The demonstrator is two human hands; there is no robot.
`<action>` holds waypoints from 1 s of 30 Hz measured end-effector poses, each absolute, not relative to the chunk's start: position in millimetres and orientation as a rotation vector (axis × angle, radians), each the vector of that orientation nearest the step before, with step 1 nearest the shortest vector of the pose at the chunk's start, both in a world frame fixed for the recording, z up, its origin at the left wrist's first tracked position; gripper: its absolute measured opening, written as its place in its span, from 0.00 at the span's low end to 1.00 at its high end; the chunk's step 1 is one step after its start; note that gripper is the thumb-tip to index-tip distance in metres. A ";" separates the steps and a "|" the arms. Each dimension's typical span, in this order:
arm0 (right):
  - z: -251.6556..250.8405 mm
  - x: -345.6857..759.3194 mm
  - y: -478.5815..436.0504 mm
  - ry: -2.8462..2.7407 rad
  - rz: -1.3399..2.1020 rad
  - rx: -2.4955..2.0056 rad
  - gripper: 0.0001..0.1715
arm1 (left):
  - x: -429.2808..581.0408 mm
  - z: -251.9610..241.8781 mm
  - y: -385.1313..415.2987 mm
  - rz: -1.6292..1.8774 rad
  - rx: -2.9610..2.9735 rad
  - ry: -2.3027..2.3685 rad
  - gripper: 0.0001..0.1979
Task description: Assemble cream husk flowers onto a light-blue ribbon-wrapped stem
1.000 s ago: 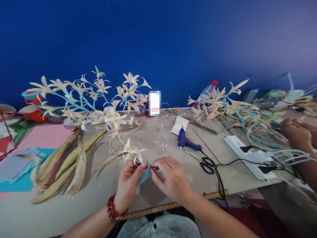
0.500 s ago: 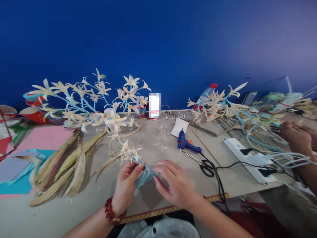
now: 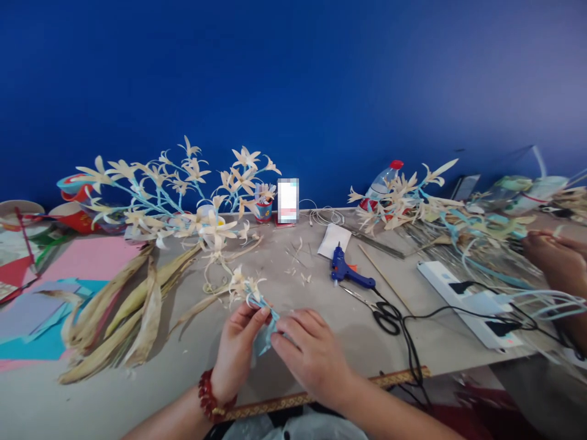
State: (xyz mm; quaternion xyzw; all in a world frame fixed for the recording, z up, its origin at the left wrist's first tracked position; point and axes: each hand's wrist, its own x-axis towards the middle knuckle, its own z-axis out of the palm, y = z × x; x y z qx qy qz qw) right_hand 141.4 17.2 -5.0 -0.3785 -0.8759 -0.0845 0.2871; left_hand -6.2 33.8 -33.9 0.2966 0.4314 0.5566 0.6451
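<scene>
My left hand (image 3: 241,339) pinches the stem of a small spray of cream handmade flowers (image 3: 243,286) between thumb and fingers. Light blue paper strip (image 3: 265,339) wraps the stem and hangs below it. My right hand (image 3: 309,348) is closed with its fingertips on the blue strip, right beside my left hand. What lies inside its fingers is partly hidden. Behind my hands stand larger branches of the same flowers (image 3: 158,183) with blue-wrapped stems.
A blue glue gun (image 3: 343,269), black-handled scissors (image 3: 386,318) and a white power strip (image 3: 458,299) lie to the right, with black cables. Dry corn husks (image 3: 114,305) and coloured paper (image 3: 92,260) lie left. Another person's hand (image 3: 553,253) works at the far right.
My right hand has moved left and closer to my left hand, drawing the blue strip in around the stem. The view has shifted slightly.
</scene>
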 end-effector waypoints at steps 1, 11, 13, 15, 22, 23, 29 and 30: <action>-5.8 141.4 15.5 -2.330 -0.203 -1.008 0.09 | -6.4 -33.9 33.5 1.271 0.689 0.995 0.06; -10.2 139.4 4.1 -2.107 0.060 -1.014 0.05 | -6.2 -32.8 29.8 1.262 0.804 1.071 0.07; -7.4 141.2 5.0 -2.115 0.111 -1.000 0.05 | -6.7 -34.0 30.4 1.263 0.795 1.063 0.07; -3.8 145.3 5.2 -2.140 0.179 -0.969 0.06 | -7.0 -35.5 31.2 1.266 0.775 1.050 0.07; -5.2 180.7 12.2 -2.042 0.156 -1.026 0.13 | -6.3 -36.7 33.0 1.277 0.663 1.007 0.08; -6.0 186.8 15.3 -2.023 0.135 -1.057 0.11 | -6.0 -36.3 33.2 1.276 0.657 1.001 0.08; -2.8 208.2 36.8 -2.013 0.138 -1.299 0.12 | -4.2 -35.9 34.5 1.269 0.676 0.981 0.09; -1.9 209.4 39.9 -2.031 0.138 -1.308 0.13 | -4.1 -36.7 34.6 1.268 0.682 0.980 0.09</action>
